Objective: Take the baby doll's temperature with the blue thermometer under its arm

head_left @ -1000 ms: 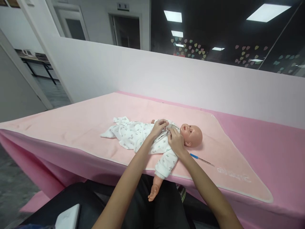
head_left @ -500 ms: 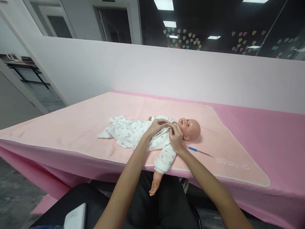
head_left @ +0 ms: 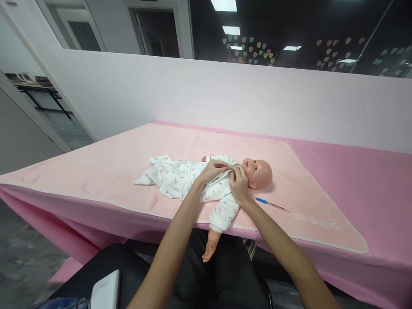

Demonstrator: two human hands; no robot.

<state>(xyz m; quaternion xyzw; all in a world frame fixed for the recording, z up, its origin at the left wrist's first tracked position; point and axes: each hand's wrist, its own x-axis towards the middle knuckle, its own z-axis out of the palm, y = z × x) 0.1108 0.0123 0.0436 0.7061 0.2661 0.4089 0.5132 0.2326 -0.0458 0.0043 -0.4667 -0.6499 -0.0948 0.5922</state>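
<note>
A baby doll (head_left: 260,174) lies on its back on a peach mat, its head to the right and one arm hanging over the near edge. It wears a white printed baby outfit (head_left: 175,180). At the doll's upper chest, near the neck, my left hand (head_left: 215,171) pinches the front of the garment with its fingertips. Close beside it, my right hand (head_left: 238,182) has its fingers curled on the collar edge below the doll's chin. The fingertips of both hands almost meet, and the exact bit of cloth between them is partly hidden.
Right of the doll lies a thermometer-like thin stick with a blue end (head_left: 272,204). The peach mat (head_left: 106,171) covers a pink cloth (head_left: 360,184) on the table. A white wall (head_left: 257,103) stands behind. A white box-shaped object (head_left: 105,289) rests at my lower left.
The view has shifted slightly. Both hands stay at the doll's collar, with only small finger movement; the doll lies as before.
</note>
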